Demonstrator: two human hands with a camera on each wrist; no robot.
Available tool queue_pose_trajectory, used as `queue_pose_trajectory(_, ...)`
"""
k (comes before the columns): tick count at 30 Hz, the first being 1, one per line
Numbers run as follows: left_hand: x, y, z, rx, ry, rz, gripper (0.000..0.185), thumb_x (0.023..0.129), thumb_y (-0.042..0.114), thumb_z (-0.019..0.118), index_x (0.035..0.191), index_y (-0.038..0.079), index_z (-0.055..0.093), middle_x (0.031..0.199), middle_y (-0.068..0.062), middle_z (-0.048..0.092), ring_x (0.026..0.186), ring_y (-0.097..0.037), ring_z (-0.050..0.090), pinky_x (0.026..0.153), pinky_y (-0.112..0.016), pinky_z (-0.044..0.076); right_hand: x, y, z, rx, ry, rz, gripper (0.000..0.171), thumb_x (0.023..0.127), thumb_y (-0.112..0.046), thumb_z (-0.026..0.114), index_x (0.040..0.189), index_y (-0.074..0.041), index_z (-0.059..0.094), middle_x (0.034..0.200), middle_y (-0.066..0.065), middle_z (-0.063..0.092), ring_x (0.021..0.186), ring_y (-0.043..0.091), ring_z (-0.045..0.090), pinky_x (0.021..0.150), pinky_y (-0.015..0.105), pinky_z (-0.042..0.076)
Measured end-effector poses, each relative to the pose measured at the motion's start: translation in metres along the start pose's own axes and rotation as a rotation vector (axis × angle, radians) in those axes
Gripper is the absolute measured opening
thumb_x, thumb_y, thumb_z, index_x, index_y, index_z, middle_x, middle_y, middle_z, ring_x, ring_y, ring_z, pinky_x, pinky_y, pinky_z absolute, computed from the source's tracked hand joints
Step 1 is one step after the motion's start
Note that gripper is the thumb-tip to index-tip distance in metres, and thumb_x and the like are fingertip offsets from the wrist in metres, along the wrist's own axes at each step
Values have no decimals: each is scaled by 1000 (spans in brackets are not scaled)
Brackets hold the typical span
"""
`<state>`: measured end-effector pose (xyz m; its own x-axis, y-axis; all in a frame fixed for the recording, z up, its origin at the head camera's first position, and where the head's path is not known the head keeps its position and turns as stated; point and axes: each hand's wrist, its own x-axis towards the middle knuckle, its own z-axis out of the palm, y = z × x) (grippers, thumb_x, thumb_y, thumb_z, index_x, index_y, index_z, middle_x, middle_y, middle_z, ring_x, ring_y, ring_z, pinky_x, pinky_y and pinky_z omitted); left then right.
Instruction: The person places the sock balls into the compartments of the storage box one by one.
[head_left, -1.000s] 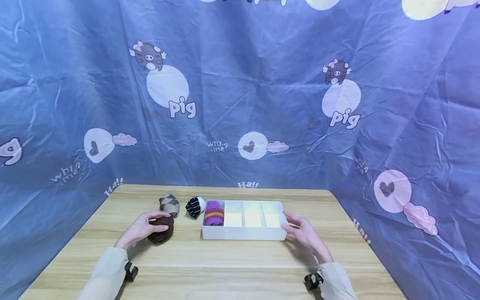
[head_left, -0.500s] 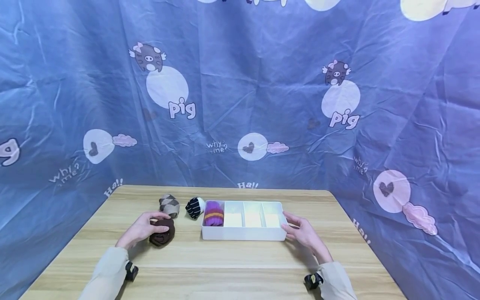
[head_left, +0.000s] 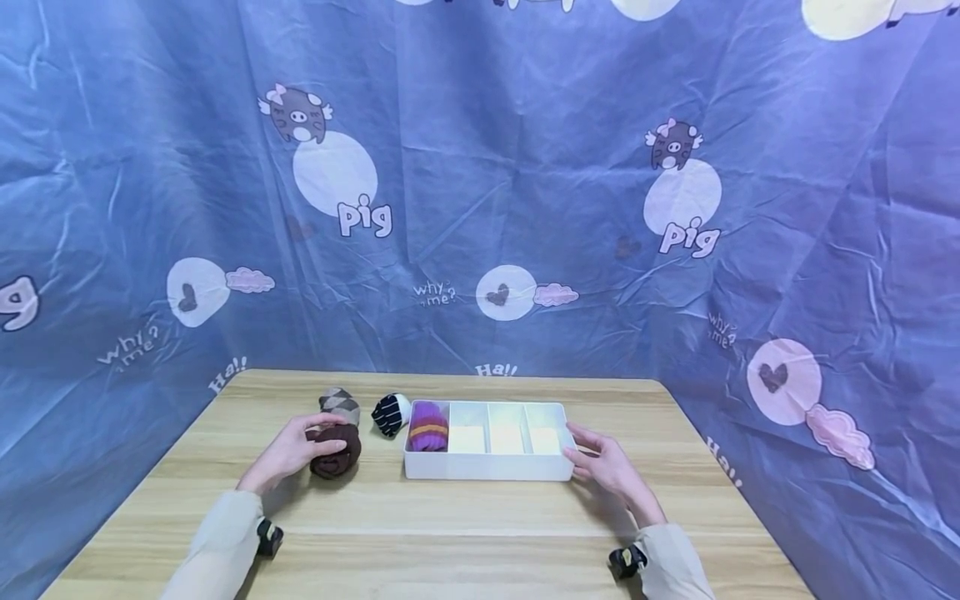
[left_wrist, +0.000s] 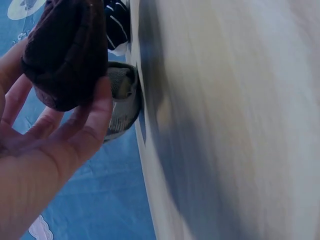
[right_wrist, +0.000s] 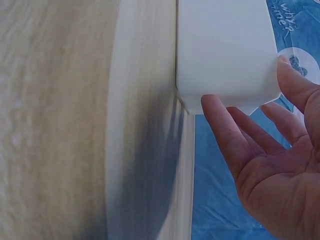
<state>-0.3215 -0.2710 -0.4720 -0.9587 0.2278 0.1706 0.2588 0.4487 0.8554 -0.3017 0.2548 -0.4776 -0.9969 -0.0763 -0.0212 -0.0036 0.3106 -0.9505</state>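
My left hand (head_left: 288, 454) grips a dark brown rolled sock (head_left: 337, 460) between thumb and fingers. In the left wrist view the brown sock (left_wrist: 67, 55) appears held off the table. Just behind it lies a grey checked rolled sock (head_left: 340, 402), partly covered by the hand and brown sock. A black-and-white striped rolled sock (head_left: 389, 415) rests left of the white divided box (head_left: 487, 467). Inside the box's leftmost compartment sits a purple sock with an orange stripe (head_left: 428, 427). My right hand (head_left: 603, 462) touches the box's right end with extended fingers, seen closely in the right wrist view.
The box's other compartments (head_left: 506, 433) show bare white floors. Beneath everything is a light wood table (head_left: 450, 533), its far edge against a blue printed curtain (head_left: 450, 208). Dark straps with small devices circle both wrists.
The brown sock has shifted right and slightly away from me with my left hand, now overlapping the grey checked sock. My right hand and the box stay put.
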Motion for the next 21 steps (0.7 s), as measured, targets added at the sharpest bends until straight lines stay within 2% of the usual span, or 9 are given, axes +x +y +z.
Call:
queue_pose_trajectory(8,8,8,9,-53,67,65,45,85,19,77,125,4,64,126,-22,64,113,-31,62,88,-17,48,0,-2,-2,4,-4,7,62,92,-13,67,147,-2,40,144,35,41,116,37,62,88,37,57)
queue_pose_trajectory(13,15,14,21,-89,110,74,46,84,21,78,125,5,64,123,-19,65,110,-25,64,89,-17,47,1,-1,-3,2,-4,2,62,92,-13,67,147,-2,40,144,36,41,114,36,63,87,36,57)
queue_pose_trajectory(21,22,28,37,-110,176,116,45,85,19,77,125,2,63,119,-21,66,103,-15,64,85,-16,49,0,0,-2,12,-8,3,61,94,-11,65,148,-2,39,144,35,41,112,32,64,87,35,57)
